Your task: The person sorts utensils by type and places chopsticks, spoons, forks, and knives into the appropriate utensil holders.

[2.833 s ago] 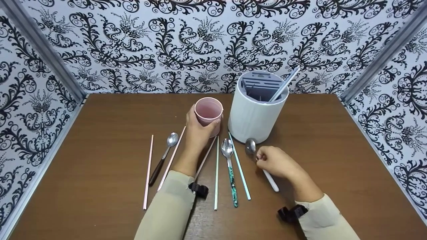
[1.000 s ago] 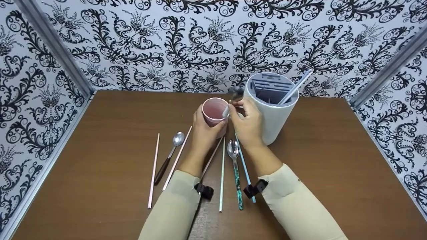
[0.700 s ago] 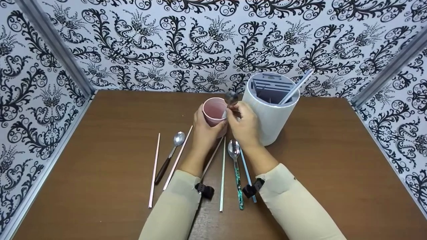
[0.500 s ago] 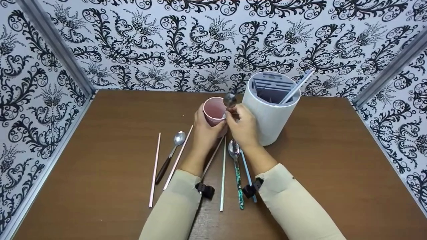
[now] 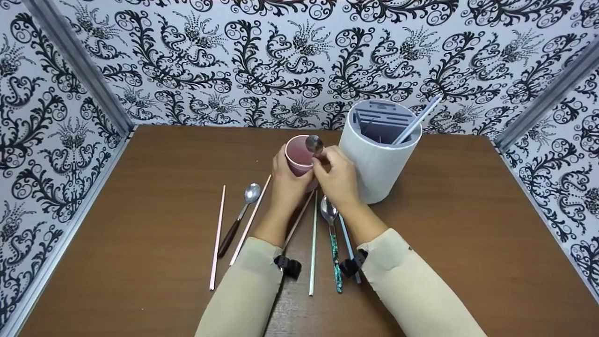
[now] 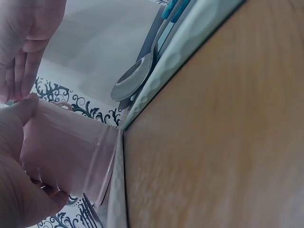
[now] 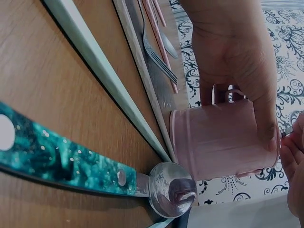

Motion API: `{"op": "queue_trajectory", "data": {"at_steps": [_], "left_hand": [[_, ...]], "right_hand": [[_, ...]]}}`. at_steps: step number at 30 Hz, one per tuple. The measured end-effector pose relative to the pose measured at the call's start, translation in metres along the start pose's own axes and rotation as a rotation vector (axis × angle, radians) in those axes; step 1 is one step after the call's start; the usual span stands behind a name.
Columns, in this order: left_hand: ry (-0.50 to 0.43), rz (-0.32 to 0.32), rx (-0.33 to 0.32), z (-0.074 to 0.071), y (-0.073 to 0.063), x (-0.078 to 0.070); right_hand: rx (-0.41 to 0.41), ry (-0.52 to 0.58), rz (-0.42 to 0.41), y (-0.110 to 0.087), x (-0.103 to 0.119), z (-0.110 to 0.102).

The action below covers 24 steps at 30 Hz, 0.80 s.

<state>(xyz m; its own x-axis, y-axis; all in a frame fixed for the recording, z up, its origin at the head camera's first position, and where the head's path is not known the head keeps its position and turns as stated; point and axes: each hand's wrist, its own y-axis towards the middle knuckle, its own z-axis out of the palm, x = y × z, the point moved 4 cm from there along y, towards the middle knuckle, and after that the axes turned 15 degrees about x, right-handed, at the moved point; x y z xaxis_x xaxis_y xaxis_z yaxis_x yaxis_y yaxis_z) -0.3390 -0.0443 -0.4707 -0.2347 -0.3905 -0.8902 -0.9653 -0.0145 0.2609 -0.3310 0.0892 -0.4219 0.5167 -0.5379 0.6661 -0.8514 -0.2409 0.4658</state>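
My left hand [image 5: 286,185] grips a pink cup [image 5: 297,149] standing upright on the table, with the fingers wrapped round its side, also plain in the left wrist view. At the cup's right rim my right hand [image 5: 339,180] pinches a spoon by its neck. The metal bowl of this spoon [image 5: 314,143] points up over the cup's mouth; its handle is hidden behind the fingers. Close below the hands lies a spoon with a teal patterned handle [image 5: 336,262]. A pale green chopstick [image 5: 312,252] is beside it, and a blue chopstick [image 5: 347,241] runs partly under my right forearm.
A white cylindrical utensil holder [image 5: 374,173] with a grey slotted top stands right of the cup, a pale blue stick [image 5: 419,119] leaning out. Left lie a dark-handled spoon [image 5: 241,215] and pink chopsticks [image 5: 217,238]. A fork [image 7: 159,61] shows in the right wrist view.
My right hand has lifted the white-handled spoon off the table on the right and turned it handle-down at the cup. Lately its bowl has shifted left over the cup. My left hand keeps its grip.
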Motion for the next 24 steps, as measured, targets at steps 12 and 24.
{"op": "queue_trajectory", "data": {"at_steps": [12, 24], "left_hand": [[0.000, -0.063, 0.032, 0.0014, 0.0005, -0.0009], [0.003, -0.049, 0.030, 0.0016, 0.0006, 0.0014]], "right_hand": [[0.032, 0.006, -0.001, -0.0032, -0.0018, 0.0033], [0.030, 0.014, -0.032, -0.0087, 0.0017, 0.0019]]}}
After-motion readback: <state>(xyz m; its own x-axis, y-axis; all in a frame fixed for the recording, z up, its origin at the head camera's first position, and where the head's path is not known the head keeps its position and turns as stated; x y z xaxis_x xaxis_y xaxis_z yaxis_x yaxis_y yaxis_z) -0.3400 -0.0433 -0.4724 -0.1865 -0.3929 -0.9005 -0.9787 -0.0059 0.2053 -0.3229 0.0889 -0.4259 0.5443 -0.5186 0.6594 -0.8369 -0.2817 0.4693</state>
